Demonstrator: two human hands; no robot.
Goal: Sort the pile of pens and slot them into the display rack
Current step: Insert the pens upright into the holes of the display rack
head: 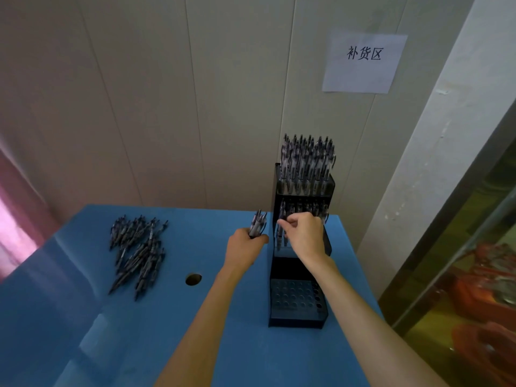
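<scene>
A black stepped display rack (296, 321) stands on the right of the blue table (139, 331). Its top tier is full of upright pens (307, 160), its middle tier holds several, and its bottom tier shows empty holes. My left hand (244, 251) grips a small bunch of pens (258, 223) upright, just left of the rack. At the left end of the middle tier, my right hand (304, 234) pinches a pen (280, 233) that stands there. A loose pile of pens (136, 250) lies on the table's left side.
A round hole (193, 279) is cut in the table between the pile and my left arm. A panelled wall with a paper sign (363, 62) stands close behind the rack. Right of the table is a pillar and a glass case with orange items (483, 289).
</scene>
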